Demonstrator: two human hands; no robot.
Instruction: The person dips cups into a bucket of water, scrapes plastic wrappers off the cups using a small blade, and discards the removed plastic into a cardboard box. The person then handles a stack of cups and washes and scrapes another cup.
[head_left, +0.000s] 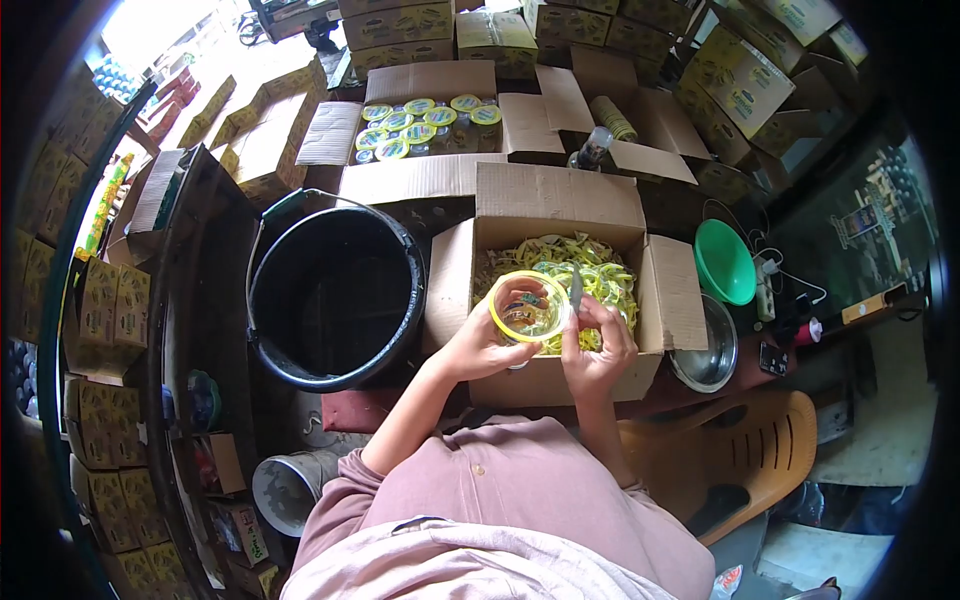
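Over the open box (560,198), the left hand (487,345) grips a yellow-rimmed cup (530,330), fingers curved around its side. The right hand (598,345) pinches a blade (576,290) beside the rim, fingertips nearly closed.

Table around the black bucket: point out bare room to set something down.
One small patch of table looks bare, between the bucket, the scrap carton and the near flap of the jar carton. It's crowded on the right: green bowl, metal bowl, power strip.
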